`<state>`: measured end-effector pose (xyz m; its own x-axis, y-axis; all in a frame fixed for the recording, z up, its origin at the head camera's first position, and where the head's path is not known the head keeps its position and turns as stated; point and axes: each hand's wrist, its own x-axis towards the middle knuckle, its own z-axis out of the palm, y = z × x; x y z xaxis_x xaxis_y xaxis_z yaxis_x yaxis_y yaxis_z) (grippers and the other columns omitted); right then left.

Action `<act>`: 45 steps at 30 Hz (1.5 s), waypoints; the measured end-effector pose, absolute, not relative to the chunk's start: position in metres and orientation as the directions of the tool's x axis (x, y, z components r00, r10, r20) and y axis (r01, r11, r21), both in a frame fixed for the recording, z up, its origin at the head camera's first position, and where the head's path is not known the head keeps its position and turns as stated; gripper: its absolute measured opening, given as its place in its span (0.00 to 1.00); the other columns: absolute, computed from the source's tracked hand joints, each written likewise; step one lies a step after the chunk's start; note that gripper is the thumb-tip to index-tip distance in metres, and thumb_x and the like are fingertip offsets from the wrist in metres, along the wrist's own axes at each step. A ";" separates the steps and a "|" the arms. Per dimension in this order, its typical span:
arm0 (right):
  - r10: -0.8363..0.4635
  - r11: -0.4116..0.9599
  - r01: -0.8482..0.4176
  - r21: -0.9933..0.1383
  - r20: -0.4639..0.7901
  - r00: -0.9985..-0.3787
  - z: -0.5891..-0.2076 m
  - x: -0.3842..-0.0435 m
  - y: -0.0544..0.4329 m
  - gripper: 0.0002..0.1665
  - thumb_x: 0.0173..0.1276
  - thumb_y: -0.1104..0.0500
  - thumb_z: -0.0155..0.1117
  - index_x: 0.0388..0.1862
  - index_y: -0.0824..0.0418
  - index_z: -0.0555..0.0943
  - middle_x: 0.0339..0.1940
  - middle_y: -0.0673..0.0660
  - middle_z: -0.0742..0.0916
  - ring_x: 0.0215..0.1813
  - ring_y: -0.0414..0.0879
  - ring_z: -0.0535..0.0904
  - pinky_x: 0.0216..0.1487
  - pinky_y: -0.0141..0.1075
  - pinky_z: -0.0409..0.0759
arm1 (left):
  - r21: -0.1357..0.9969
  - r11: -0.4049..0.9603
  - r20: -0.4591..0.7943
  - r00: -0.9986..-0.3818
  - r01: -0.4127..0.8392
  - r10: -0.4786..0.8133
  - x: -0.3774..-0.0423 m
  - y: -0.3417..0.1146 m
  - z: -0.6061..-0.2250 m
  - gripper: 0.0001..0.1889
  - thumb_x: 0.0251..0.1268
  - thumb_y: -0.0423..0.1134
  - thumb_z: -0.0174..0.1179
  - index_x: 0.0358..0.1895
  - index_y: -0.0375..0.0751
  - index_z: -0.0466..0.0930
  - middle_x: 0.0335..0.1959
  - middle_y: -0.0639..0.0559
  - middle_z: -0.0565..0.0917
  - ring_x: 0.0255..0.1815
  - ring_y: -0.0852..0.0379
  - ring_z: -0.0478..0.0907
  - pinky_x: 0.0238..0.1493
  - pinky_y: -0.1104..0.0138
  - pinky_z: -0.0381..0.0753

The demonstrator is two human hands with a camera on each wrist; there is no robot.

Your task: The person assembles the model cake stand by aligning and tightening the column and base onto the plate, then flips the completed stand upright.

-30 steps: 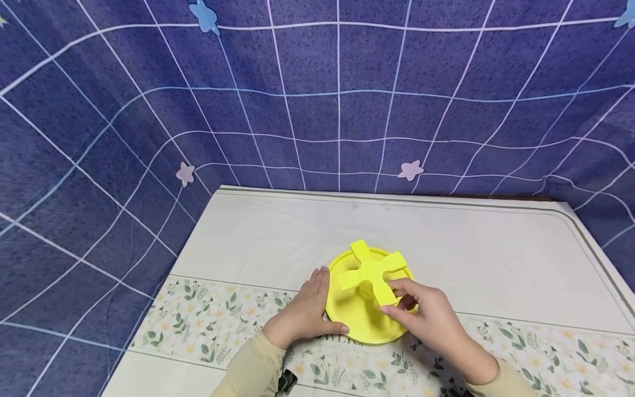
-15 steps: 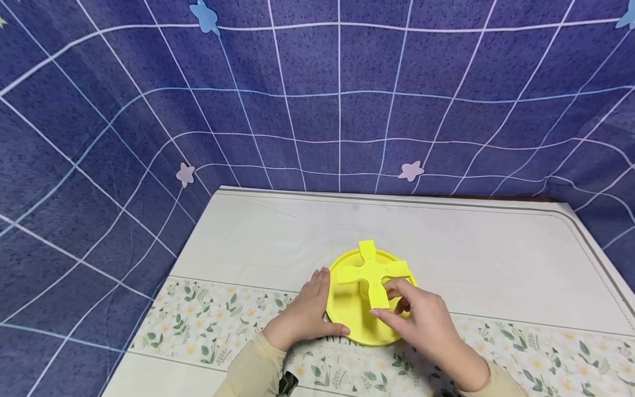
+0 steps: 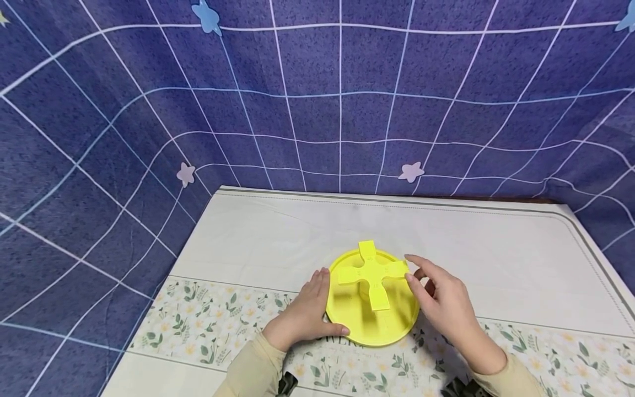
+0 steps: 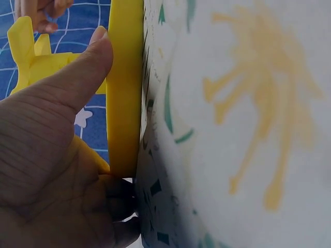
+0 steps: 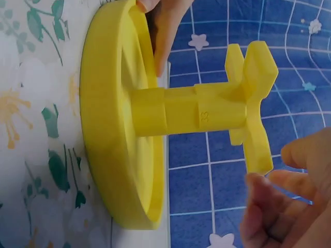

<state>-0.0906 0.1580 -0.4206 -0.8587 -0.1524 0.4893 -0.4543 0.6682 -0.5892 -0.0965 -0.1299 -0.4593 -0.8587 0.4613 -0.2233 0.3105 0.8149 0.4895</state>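
Yellow cross-shaped handle on round base: extended left hand presumably steadies the base; right hand pinches one handle arm endwise, likely for leverage.

Between left hand and right hand: raised yellow four-armed cross on stem blocks straight crossing. Room above it. Gap under its arms, over round base.
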 end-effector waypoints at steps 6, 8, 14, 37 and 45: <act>-0.195 0.598 -0.411 -0.688 0.372 -0.908 -0.427 -0.093 0.163 0.22 0.72 0.62 0.60 0.64 0.57 0.77 0.43 0.54 0.86 0.16 0.35 0.65 0.16 0.30 0.69 | 0.497 0.810 -0.225 -0.855 0.313 0.468 -0.096 -0.130 -0.460 0.68 0.49 0.70 0.65 0.77 0.29 0.33 0.79 0.36 0.38 0.79 0.43 0.34 0.76 0.51 0.44; -0.197 0.562 -0.384 -0.733 0.332 -0.922 -0.427 -0.093 0.164 0.21 0.73 0.62 0.60 0.63 0.58 0.78 0.45 0.56 0.85 0.16 0.36 0.68 0.16 0.31 0.71 | 0.500 0.808 -0.226 -0.853 0.313 0.470 -0.097 -0.130 -0.460 0.67 0.50 0.70 0.65 0.77 0.29 0.33 0.78 0.36 0.38 0.79 0.42 0.35 0.76 0.50 0.45; -0.192 0.488 -0.294 -0.822 0.227 -0.955 -0.424 -0.092 0.166 0.18 0.73 0.59 0.60 0.60 0.57 0.79 0.46 0.56 0.86 0.22 0.46 0.78 0.20 0.33 0.77 | 0.498 0.810 -0.227 -0.855 0.310 0.467 -0.097 -0.130 -0.459 0.67 0.50 0.70 0.65 0.77 0.29 0.33 0.78 0.35 0.39 0.79 0.43 0.35 0.76 0.50 0.46; -0.239 0.379 -0.190 -0.906 0.102 -0.966 -0.427 -0.083 0.168 0.19 0.66 0.59 0.68 0.56 0.58 0.81 0.43 0.57 0.87 0.28 0.51 0.80 0.25 0.34 0.79 | 0.481 0.816 -0.230 -0.852 0.320 0.470 -0.096 -0.129 -0.456 0.67 0.50 0.70 0.64 0.77 0.28 0.34 0.78 0.35 0.38 0.79 0.42 0.35 0.76 0.50 0.46; -0.226 0.365 -0.208 -0.908 0.131 -0.965 -0.431 -0.083 0.167 0.20 0.65 0.61 0.68 0.56 0.59 0.82 0.41 0.56 0.87 0.26 0.53 0.79 0.24 0.35 0.79 | 0.468 0.822 -0.231 -0.852 0.326 0.469 -0.096 -0.128 -0.457 0.67 0.50 0.71 0.63 0.77 0.28 0.34 0.78 0.35 0.38 0.78 0.41 0.35 0.76 0.51 0.46</act>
<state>-0.0829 0.1675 -0.4313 -0.9653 -0.2258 0.1308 -0.2083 0.3647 -0.9075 -0.0962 -0.1284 -0.4565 -0.8523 0.4695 -0.2307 0.3259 0.8216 0.4678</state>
